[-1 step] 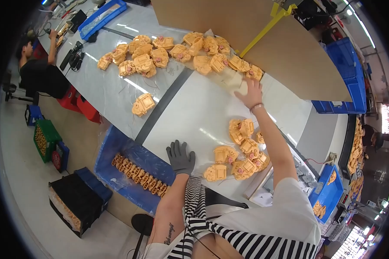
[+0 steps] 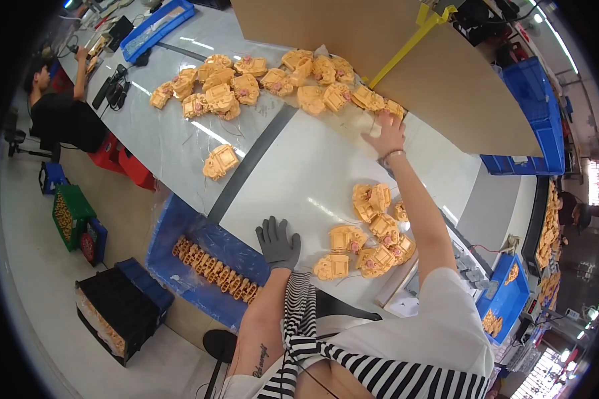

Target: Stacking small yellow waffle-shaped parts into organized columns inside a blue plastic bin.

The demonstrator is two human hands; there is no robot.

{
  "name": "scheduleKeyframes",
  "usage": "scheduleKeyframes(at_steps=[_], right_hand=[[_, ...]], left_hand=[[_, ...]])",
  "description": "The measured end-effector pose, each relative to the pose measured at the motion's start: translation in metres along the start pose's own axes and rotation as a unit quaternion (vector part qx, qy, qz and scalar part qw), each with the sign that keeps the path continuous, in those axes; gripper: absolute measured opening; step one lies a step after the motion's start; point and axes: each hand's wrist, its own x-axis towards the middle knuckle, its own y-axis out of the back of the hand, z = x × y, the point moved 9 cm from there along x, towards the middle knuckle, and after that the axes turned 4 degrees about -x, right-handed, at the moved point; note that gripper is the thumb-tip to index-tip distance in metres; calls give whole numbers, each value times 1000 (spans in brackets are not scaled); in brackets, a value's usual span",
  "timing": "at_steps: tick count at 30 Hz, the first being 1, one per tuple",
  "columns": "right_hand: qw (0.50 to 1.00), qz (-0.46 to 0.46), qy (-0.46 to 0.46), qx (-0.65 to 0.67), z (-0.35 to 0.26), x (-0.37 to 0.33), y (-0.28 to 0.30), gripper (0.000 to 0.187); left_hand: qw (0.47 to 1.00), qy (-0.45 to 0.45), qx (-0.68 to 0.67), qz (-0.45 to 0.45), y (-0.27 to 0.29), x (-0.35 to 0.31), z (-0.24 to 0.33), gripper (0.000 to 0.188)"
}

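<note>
My left hand (image 2: pixel 278 244), in a grey glove, lies flat with its fingers apart on the table's near edge, holding nothing. My bare right hand (image 2: pixel 385 137) stretches to the far side of the table, fingers spread. Its fingertips reach over the near side of an orange plastic housing (image 2: pixel 395 107), the last in a row along the cardboard. Whether they grip it I cannot tell. A loose cluster of similar orange housings (image 2: pixel 383 226), some with pink bits and thin wires, lies below my right forearm. More housings (image 2: pixel 220 98) are heaped at the far left.
One housing (image 2: pixel 220 161) lies alone left of the dark strip. A tall cardboard sheet (image 2: pixel 393 53) with yellow tape borders the far side. A blue bin (image 2: pixel 206 229) with rows of orange parts stands at my left. A co-worker (image 2: pixel 63 113) sits at far left.
My right hand has shifted slightly farther away, its fingertips now over the housing at the end of the row. My left hand has stayed in place.
</note>
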Motion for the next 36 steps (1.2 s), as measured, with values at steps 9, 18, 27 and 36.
scheduleKeyframes(at_steps=[9,18,27,36], right_hand=[[940,-121,-319,23,15,55,-26,101],[983,-106,-146,-21,61,37,-43,69],[992,-6,9,128,53,-18,-43,52],[922,-159,318,154,-80,-149,36,44]], left_hand=[[1000,-13,25,10,-3,-5,-2,48],[1000,2,27,-12,-5,-1,-4,50],[1000,-9,15,7,-5,-3,-3,49],[1000,-2,7,-1,-1,-3,-3,49]])
